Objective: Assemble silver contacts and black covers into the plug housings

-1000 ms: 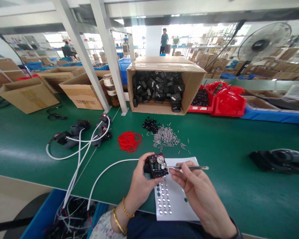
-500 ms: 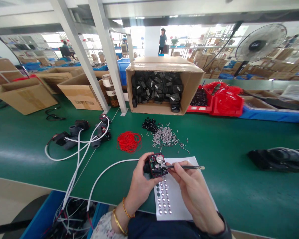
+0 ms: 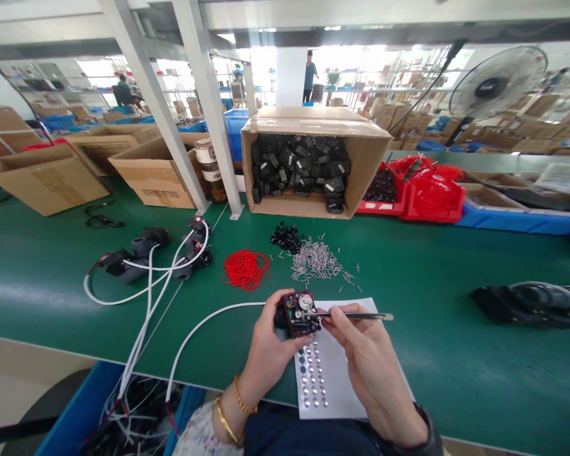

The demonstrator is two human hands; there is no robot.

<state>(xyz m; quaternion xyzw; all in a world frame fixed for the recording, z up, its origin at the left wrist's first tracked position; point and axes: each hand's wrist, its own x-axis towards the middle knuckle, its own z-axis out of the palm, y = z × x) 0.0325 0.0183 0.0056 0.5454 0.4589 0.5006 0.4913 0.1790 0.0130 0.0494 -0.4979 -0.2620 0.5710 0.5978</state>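
My left hand [image 3: 273,342] is closed around a small black housing [image 3: 301,315] with a circuit board, a silvery round part and a red rim showing. A white cable [image 3: 218,311] runs from it to the left. Between the fingers of my right hand [image 3: 365,354] is a pair of tweezers [image 3: 361,316], held level. Its tip lies over the inside of the housing; whether it grips anything is too small to tell. Beneath both hands lies a white sheet [image 3: 344,392] with rows of small shiny round pieces [image 3: 315,383].
Beyond the hands lie red rings [image 3: 246,269], metal screws [image 3: 316,259] and small black parts [image 3: 286,237]. A cardboard box [image 3: 368,164] of black housings stands behind them. Cabled units [image 3: 128,266] sit left, a black unit [image 3: 527,305] right. A blue bin [image 3: 66,411] is at lower left.
The tweezers have shifted very slightly within the housing, their back end a little to the right. Both hands keep almost the same place and hold.
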